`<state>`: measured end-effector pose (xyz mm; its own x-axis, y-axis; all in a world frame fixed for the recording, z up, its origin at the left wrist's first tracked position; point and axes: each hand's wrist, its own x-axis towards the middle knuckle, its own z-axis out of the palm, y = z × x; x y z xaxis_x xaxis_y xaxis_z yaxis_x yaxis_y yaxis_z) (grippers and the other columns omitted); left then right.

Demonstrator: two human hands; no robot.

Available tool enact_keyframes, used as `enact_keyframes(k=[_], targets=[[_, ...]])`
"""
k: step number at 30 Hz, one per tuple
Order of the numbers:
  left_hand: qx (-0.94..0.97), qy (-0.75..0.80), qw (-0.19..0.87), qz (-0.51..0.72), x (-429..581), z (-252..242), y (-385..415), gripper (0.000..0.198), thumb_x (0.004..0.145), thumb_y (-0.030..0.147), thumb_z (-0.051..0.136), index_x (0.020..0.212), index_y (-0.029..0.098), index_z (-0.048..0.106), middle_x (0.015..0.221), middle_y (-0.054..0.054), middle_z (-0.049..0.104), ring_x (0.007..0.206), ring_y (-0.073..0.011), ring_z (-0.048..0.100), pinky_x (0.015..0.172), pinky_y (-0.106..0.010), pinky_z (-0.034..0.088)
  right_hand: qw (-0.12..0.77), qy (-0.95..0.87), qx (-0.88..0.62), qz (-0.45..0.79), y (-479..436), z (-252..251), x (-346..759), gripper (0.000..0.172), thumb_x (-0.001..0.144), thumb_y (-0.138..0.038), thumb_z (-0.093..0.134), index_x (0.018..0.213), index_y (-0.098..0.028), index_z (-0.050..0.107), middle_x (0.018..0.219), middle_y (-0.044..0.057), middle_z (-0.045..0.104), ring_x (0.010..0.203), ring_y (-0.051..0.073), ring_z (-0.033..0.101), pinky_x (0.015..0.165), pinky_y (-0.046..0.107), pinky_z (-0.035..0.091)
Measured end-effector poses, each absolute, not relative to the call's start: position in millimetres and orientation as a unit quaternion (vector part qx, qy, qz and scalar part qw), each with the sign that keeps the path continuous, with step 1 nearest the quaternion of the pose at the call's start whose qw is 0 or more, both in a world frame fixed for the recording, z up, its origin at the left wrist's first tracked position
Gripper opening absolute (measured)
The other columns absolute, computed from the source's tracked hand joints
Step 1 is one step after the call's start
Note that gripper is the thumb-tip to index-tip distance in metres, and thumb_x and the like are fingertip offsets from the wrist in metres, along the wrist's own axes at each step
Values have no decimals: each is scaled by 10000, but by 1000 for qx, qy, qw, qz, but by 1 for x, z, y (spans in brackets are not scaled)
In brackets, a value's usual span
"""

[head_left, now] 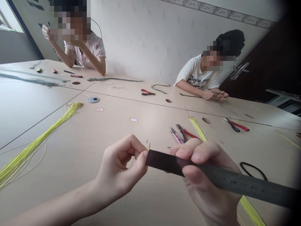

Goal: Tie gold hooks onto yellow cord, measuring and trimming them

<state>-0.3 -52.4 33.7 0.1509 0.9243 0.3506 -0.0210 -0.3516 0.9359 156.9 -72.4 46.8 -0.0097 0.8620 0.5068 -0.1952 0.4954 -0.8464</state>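
Note:
My left hand (121, 166) pinches a small gold wire hook (148, 145) between thumb and fingers, right at the end of a dark steel ruler (225, 179). My right hand (205, 169) grips that ruler, its fingers wrapped around the near part. The ruler's far end runs off toward the lower right. Just beyond my right hand lie pink-handled pliers (176, 135) and red-handled pliers (187, 132). A bundle of yellow-green cords (197, 129) passes behind that hand, and a black cord loop (252, 170) lies to its right.
A long yellow-green cord bundle (35, 147) lies at the left of the pale wooden table (113, 131). Red-handled pliers (236, 125) lie further right. Two co-workers (84, 50) sit across the table with cords, pliers and small tools spread near them.

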Motion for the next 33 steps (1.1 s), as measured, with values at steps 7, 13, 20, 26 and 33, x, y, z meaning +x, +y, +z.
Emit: enact_keyframes(k=[7,13,20,26,33], targets=[[608,373,451,536,1,33,-50,182,761,169,542,597,191,468,510,44,484,424,-63,392,380,-189,299,619,-563,-306,454,-59,51,164,153,614,-429,771,696,-323,697,607,-36,572,557,124,602,500,253,529],[568,377,496,538,-1,30,-49,192,827,222,516,646,200,459,482,66,461,457,-75,425,442,-190,353,565,-523,-274,577,-60,49,166,328,832,-517,509,724,-271,697,569,-54,446,330,40,492,275,144,408],[568,384,488,540,5,25,-55,214,872,248,448,669,212,395,463,64,518,444,-89,488,485,-208,422,584,-531,-360,498,-63,41,159,386,854,-476,501,633,-195,649,524,-44,505,289,52,503,258,157,404],[589,403,470,519,8,18,-57,197,861,248,454,674,208,409,492,68,450,399,-68,446,381,-162,371,575,-549,-361,487,-61,38,156,329,833,-456,551,675,-182,642,504,-50,497,321,75,548,296,169,431],[591,433,394,555,7,22,-52,186,832,201,465,657,208,400,453,85,406,383,-53,342,369,-160,282,528,-573,-397,484,-66,40,152,216,715,-296,719,867,-238,577,532,-87,531,389,104,593,373,197,459]])
